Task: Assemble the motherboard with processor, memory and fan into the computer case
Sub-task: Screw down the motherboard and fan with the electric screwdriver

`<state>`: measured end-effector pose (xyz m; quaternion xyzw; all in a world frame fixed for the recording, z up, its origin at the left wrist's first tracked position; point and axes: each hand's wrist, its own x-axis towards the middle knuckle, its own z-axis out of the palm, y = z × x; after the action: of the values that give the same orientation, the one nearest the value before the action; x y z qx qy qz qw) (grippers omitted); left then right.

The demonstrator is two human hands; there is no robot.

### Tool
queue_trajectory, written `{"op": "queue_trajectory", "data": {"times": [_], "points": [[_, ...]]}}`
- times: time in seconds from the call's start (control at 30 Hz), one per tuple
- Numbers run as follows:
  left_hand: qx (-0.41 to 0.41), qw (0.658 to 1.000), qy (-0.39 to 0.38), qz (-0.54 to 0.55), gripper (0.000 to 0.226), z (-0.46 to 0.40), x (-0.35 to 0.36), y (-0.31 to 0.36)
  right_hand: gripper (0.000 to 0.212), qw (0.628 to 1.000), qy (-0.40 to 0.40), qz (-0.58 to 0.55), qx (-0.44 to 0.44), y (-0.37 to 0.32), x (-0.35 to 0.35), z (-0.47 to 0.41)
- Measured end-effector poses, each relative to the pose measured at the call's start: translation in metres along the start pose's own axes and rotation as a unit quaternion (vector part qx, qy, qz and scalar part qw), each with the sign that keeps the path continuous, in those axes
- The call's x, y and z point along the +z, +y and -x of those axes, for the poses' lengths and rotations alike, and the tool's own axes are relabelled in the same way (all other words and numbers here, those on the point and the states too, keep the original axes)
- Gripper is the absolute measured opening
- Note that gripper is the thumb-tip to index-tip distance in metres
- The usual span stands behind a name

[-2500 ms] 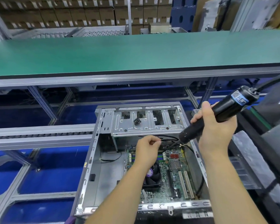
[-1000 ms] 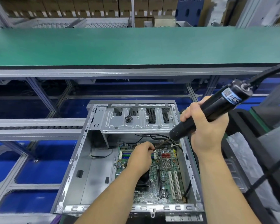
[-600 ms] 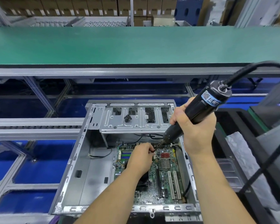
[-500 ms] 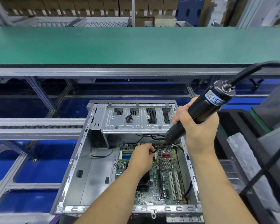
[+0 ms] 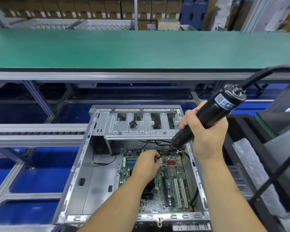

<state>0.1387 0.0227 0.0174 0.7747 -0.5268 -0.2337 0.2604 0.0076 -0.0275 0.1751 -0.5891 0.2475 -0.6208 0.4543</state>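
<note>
Along the left edge of the frame, grey aluminium rails (image 5: 37,134) are seen crossing over blue flooring, and a wide green bench top (image 5: 124,49) spans the upper half, with stacked cardboard boxes (image 5: 74,7) at the very top.

In the lower centre, an open grey computer case (image 5: 94,181) is laid on its side. Its left portion is bare metal floor. Across its upper part a silver drive cage (image 5: 141,129) is fitted, and a small dark cluster of screws (image 5: 133,123) is resting on it.

The green motherboard (image 5: 171,186) is seated in the right portion of the case, below the drive cage, with white expansion slots near its lower right. A dark fan (image 5: 149,188) is partly hidden beneath the left forearm.

The left hand (image 5: 146,166) is placed over the upper middle of the board, its fingers curled and pinched around the tip of the driver bit; whether a screw is held there cannot be told.

To the right, the right hand (image 5: 206,131) is wrapped firmly around a black electric screwdriver (image 5: 213,113), which is tilted so that its bit points down-left to the left fingertips. A blue label is seen near its top, and a black cable (image 5: 261,74) runs off toward the upper right edge.

At the far right, black trays (image 5: 251,131) and clear plastic wrapping (image 5: 248,158) are visible.
</note>
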Motion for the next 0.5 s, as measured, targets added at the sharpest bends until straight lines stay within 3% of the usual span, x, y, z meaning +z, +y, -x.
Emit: {"op": "queue_trajectory", "data": {"times": [0.3, 0.5], "points": [[0.019, 1.0, -0.001, -0.022, 0.01, 0.0001, -0.0015, 0.0013, 0.012, 1.0, -0.004, -0.003, 0.0, -0.0003, 0.0018, 0.0005], [-0.006, 0.999, 0.018, 0.037, 0.013, -0.0014, -0.0018, -0.0018, 0.011, 1.0, -0.001, -0.006, -0.01, -0.0003, 0.0011, -0.0008]]}}
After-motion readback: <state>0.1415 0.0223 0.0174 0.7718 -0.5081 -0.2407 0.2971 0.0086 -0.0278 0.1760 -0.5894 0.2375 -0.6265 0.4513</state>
